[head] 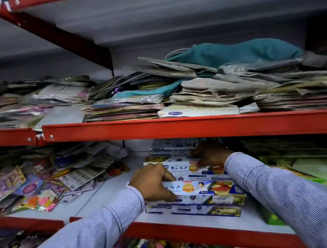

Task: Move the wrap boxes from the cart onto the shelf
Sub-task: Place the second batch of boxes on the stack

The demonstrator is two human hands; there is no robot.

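Several long white-and-blue wrap boxes (204, 191) with food pictures lie stacked on the white shelf (187, 220) behind its red front rail. My left hand (154, 184) grips the left end of the front upper box, fingers curled over its top edge. My right hand (211, 156) reaches deeper in and presses on a box further back in the stack, under the red beam above. Both arms wear striped blue sleeves. The cart is out of view.
Colourful flat packets (35, 186) are heaped on the shelf to the left, green packets (311, 170) to the right. The red beam (179, 128) of the upper shelf hangs low over the stack; above it lie piles of paper bags (215, 91) and teal cloth (231, 52).
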